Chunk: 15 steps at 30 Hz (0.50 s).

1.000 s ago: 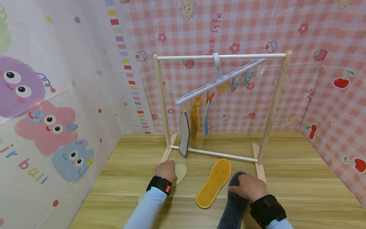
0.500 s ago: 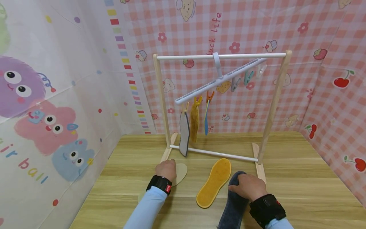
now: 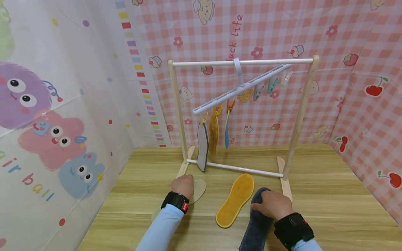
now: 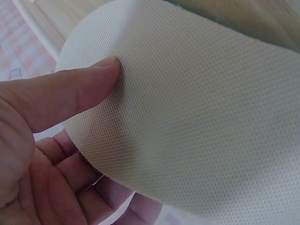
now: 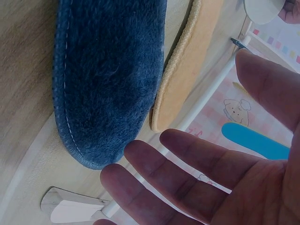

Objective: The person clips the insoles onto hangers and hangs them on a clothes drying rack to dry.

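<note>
At the left of the head view, my left hand (image 3: 183, 186) grips a beige insole (image 3: 198, 191) by its edge. The left wrist view shows the thumb over the insole's woven face (image 4: 197, 108) and the other fingers behind its edge. My right hand (image 3: 276, 205) is over the upper part of a dark blue insole (image 3: 257, 230). In the right wrist view its fingers are spread and loosely extended, fingertips right at the end of the fuzzy blue insole (image 5: 110, 79). Between the hands, a yellow insole (image 3: 234, 202) lies flat on the table.
A wooden rack (image 3: 300, 118) with white rods stands behind the hands. From it hangs a tilted hanger (image 3: 220, 99) with a grey insole (image 3: 202, 146), a brownish-yellow insole (image 3: 214, 134) and a blue insole (image 3: 226, 132) clipped on. Several clothespins (image 3: 272, 85) hang at its right.
</note>
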{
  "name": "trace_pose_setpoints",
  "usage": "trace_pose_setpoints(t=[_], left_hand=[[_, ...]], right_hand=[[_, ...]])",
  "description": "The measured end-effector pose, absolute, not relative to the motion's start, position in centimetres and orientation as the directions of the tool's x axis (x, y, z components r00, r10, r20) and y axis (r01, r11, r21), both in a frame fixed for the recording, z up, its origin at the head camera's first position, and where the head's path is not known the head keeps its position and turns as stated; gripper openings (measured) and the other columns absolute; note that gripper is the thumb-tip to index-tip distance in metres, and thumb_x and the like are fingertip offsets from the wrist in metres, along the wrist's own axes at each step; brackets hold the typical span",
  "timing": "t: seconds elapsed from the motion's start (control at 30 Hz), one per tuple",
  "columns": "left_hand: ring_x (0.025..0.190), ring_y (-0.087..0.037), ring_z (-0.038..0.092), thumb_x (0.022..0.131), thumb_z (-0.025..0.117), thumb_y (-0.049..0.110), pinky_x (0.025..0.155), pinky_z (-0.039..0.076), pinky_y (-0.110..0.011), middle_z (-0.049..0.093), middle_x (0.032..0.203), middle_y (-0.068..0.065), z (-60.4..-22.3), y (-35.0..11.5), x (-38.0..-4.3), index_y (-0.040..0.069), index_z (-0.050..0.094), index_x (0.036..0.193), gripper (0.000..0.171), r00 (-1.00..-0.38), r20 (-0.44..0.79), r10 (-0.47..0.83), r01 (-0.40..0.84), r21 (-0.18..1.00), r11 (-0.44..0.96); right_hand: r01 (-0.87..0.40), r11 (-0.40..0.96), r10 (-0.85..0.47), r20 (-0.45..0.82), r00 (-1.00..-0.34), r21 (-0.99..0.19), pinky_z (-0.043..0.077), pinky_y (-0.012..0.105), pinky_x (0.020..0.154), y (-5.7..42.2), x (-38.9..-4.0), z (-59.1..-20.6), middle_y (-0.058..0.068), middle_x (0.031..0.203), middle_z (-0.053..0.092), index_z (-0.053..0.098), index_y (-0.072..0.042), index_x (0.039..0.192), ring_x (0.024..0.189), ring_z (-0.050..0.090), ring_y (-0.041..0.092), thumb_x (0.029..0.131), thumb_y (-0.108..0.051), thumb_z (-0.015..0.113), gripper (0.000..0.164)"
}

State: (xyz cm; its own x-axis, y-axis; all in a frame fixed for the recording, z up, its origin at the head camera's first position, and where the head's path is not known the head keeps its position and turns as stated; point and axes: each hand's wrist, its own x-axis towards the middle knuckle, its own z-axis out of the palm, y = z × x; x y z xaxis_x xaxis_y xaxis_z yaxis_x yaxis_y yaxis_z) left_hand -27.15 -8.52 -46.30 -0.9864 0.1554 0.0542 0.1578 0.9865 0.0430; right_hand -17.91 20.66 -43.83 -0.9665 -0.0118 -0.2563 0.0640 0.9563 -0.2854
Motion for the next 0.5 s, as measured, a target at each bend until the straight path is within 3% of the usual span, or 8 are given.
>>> trace_pose_setpoints(t=[0.5], left_hand=[[0.069, -0.024, 0.067, 0.082, 0.072, 0.005, 0.059, 0.053, -0.043, 0.066, 0.073, -0.008, -45.39, -8.22, -26.55, 0.008, 0.071, 0.082, 0.003, -0.973, 0.130, 0.191, 0.198, 0.043, 0.979]], right_hand=[[0.067, 0.954, -0.012, -0.263, -0.965, -0.291, 0.047, 0.039, 0.059, 20.72, -17.85, -43.91, 0.006, 0.078, 0.059, 0.071, -0.004, 0.094, 0.068, 0.056, 0.022, 0.086, -0.049, 0.072, 0.046]])
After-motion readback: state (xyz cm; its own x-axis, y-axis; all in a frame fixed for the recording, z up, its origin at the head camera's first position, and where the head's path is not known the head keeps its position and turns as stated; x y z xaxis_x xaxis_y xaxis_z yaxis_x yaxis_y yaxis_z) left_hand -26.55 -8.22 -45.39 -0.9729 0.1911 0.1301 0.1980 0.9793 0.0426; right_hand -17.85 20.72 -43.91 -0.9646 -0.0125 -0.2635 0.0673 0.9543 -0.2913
